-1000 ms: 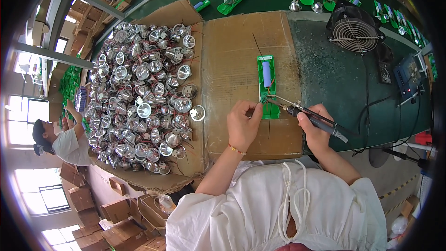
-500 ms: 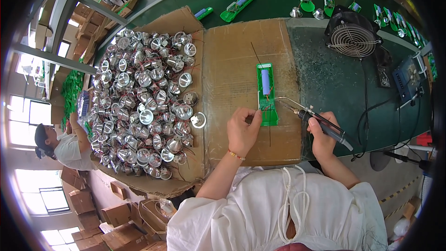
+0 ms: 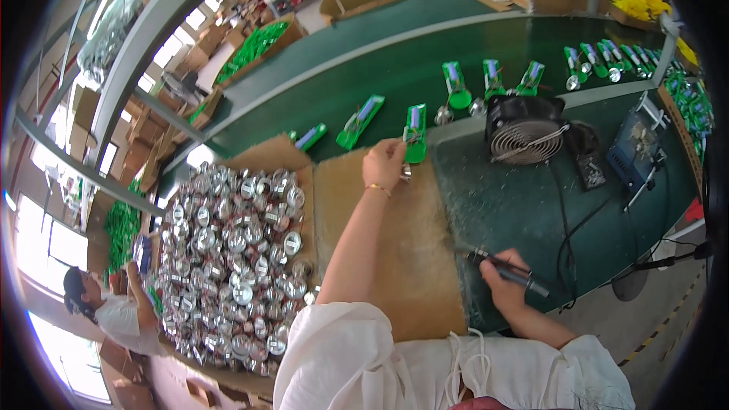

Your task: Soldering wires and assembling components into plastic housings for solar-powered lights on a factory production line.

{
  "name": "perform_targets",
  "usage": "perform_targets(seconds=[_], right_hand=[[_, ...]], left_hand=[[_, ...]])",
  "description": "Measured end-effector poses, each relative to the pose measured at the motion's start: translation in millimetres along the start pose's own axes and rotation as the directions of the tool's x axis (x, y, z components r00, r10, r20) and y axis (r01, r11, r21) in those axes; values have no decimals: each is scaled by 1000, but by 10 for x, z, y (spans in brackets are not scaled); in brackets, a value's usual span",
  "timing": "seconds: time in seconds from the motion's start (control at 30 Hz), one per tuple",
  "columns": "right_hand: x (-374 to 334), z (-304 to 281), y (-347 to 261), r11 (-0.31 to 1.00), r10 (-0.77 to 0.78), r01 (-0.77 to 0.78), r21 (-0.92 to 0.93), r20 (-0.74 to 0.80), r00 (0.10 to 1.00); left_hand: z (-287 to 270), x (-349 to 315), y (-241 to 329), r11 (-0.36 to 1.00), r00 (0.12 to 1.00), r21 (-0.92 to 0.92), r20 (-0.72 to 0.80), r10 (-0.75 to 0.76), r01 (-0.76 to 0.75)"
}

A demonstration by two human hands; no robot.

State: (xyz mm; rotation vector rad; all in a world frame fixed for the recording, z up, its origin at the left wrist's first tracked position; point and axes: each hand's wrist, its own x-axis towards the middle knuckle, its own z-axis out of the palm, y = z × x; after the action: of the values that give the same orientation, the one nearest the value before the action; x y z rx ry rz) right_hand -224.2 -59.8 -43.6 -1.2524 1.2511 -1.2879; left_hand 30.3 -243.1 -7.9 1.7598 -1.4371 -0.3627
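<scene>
The green housing (image 3: 415,150) with its lilac cylindrical cell (image 3: 416,116) no longer lies mid-way along the brown cardboard (image 3: 410,258); a piece that appears to be the same one now sits at the cardboard's far edge, over the near side of the long green strip (image 3: 399,87), in line with other green housings (image 3: 456,85) there. The left hand (image 3: 384,163) is stretched out far with it, its fingertips at the housing's near left side, though whether they grasp it or are just letting go cannot be told. A shiny reflector (image 3: 405,173), partly hidden, shows just beside that hand, near the housing's near end. The right hand (image 3: 505,285) keeps its grasp on the soldering iron (image 3: 525,280), but the tip, which was close beside the housing half a second ago, now points left over the right edge of the cardboard, well apart from the piece. The middle of the cardboard is bare, with the reflector pile (image 3: 235,258) left of it and the dark counter (image 3: 493,205) right, so the soldering on this piece seems over and its handing across to the strip nearly complete.
</scene>
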Motion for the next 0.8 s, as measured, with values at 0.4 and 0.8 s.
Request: perform_targets(seconds=[0.4,0.8], right_hand=[[32,61,-156,998,11,-12,54,18,1000],[47,102,-25,992,-73,75,103,-20,997]], left_hand=[[-626,426,-564,797,999,604,17,-44,24],[-1182,-2269,106,788,941,613,-293,168,50]])
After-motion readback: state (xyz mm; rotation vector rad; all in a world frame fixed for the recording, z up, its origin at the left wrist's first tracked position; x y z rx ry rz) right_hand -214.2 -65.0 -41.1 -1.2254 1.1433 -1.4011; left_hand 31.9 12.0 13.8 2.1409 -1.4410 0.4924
